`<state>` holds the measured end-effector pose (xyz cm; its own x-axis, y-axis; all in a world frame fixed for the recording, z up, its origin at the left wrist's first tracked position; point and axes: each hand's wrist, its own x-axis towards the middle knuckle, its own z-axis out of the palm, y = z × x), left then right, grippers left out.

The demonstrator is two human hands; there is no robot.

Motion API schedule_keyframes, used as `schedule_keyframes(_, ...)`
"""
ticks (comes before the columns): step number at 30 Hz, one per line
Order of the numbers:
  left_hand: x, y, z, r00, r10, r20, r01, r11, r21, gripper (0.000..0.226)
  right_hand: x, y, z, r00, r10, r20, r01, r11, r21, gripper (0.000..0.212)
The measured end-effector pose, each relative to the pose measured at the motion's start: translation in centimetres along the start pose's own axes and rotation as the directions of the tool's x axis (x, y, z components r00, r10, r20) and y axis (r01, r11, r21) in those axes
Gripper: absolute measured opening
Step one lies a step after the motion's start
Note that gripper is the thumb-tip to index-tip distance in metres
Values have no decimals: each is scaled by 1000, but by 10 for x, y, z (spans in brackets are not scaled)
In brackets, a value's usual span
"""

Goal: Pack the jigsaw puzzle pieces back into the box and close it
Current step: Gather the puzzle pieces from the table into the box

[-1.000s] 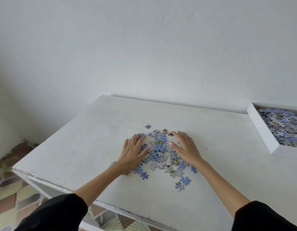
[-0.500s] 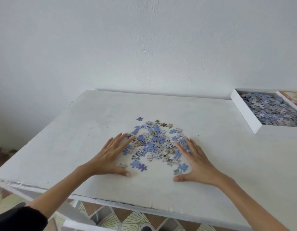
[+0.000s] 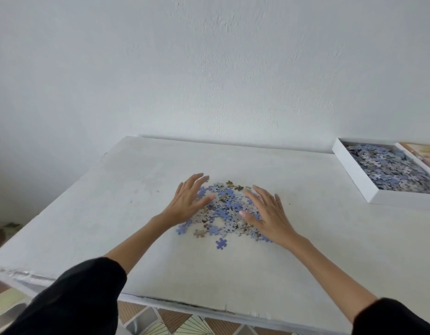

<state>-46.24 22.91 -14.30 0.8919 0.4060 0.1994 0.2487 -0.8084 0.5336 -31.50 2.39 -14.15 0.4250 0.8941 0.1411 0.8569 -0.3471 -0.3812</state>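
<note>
Herding loose puzzle pieces (image 3: 227, 206) on table (image 3: 136, 189) between left grip (image 3: 188, 204) and right grip (image 3: 267, 215), both flat open, holding nothing; likely needing stray piece (image 3: 221, 243) pulled in, heap tightened before scooping toward box (image 3: 357, 174) far right.

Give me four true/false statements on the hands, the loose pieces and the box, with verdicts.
1. The left hand and right hand lie open, flanking the loose pieces. True.
2. The box is closed. False: it is open, with pieces inside.
3. The box sits at the far right of the table. True.
4. The left hand pinches a single piece. False: its fingers are straight, pinching nothing.
</note>
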Motion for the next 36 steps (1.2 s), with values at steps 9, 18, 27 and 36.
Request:
schedule_keyframes(9, 37, -4, -3, 966, -45, 256, 17, 994, 111, 116, 75, -7, 3, 980, 7, 200, 4, 998, -57, 52)
schedule_keyframes(18, -9, 4, -27, 947, 13, 320, 19, 995, -99, 88, 18, 14, -17, 989, 42, 140, -43, 999, 9, 88)
schedule_keyframes(27, -39, 5, -8, 941, 72, 331, -105, 991, 82, 128, -14, 27, -8, 960, 30, 277, -22, 999, -32, 117)
schedule_keyframes(36, -7, 16, 3, 944, 75, 323, -139, 974, 180, 142, 37, -2, -7, 907, -51, 417, 80, 995, -52, 130)
